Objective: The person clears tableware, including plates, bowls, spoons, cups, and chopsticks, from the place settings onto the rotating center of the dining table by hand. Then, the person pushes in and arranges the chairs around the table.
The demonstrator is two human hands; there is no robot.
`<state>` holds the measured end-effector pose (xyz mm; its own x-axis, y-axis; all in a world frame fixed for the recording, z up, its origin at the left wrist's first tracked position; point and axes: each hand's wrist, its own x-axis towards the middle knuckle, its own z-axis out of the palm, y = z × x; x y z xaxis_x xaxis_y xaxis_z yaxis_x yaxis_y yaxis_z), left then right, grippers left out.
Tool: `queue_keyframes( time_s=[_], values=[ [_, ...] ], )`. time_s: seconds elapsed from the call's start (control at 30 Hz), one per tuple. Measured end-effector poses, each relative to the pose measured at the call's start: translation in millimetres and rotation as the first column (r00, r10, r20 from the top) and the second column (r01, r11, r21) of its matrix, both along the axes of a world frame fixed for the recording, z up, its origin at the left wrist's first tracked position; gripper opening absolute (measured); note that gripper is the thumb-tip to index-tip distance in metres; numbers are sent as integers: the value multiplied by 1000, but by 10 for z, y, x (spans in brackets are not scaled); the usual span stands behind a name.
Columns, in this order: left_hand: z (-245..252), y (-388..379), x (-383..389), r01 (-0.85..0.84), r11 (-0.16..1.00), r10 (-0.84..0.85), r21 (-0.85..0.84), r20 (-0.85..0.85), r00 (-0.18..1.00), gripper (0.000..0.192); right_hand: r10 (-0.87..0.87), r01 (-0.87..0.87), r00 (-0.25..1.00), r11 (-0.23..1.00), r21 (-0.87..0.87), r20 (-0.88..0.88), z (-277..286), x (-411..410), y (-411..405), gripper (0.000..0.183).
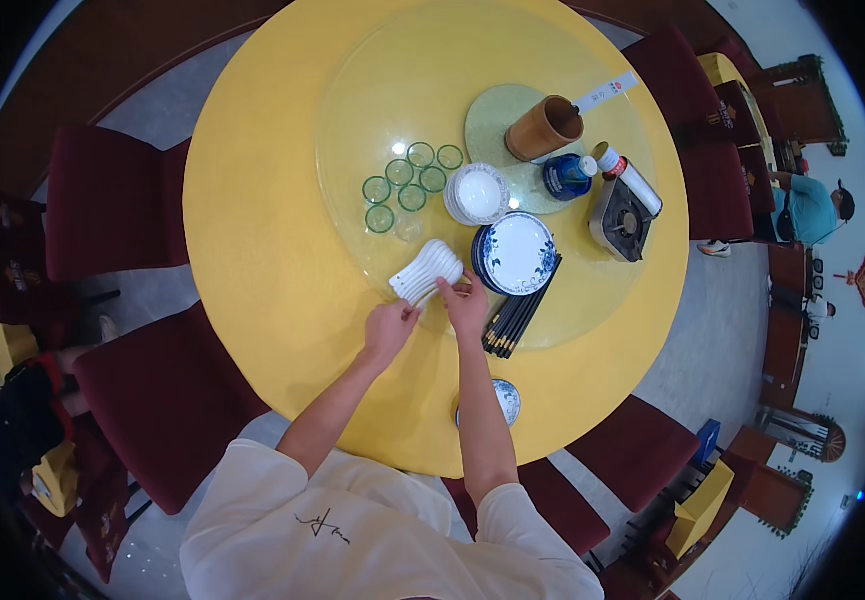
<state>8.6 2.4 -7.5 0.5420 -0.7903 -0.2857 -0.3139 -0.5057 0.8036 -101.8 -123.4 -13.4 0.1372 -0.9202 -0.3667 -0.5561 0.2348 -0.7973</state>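
Note:
Nested white soup spoons (426,268) lie on the glass turntable (342,187). My left hand (390,330) has its fingers at the near end of the spoons' handles. My right hand (465,304) touches their right side with thumb and fingers; whether it grips one is unclear. Just right of it are stacked blue-and-white plates (520,253) and a bundle of black chopsticks (522,315). Stacked small white bowls (480,193) and several green-rimmed glasses (411,198) sit beyond the spoons. My right forearm partly hides a blue-patterned dish (507,401) near the table edge.
A brown cylindrical holder (545,129), a blue bottle (569,177), a portable gas stove (622,219) and a gas canister (639,187) stand at the right. Dark red chairs (170,405) surround the yellow-covered table (252,187). Other people are in the background.

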Motion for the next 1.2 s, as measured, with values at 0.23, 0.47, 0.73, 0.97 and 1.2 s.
queue_keyframes(
  time_s=[0.23,0.47,0.73,0.97,1.2],
  values=[
    [0,-7,61,27,999,-28,20,24,999,28,40,-41,999,994,-104,-6,3,17,28,69],
    [69,37,66,65,998,-65,-24,-6,998,28,42,-38,999,991,-130,28,61,-36,116,67],
    [81,328,-229,94,986,-128,-139,-258,958,25,-39,55,995,981,-187,89,395,-836,718,48],
    [-26,549,-930,234,971,-214,-40,-578,788,29,-331,331,943,933,-144,24,422,-2258,1415,27],
    [-131,639,-1715,299,953,-219,41,-588,779,40,-374,366,921,927,-85,-112,108,-3272,1795,35]
  ],
)
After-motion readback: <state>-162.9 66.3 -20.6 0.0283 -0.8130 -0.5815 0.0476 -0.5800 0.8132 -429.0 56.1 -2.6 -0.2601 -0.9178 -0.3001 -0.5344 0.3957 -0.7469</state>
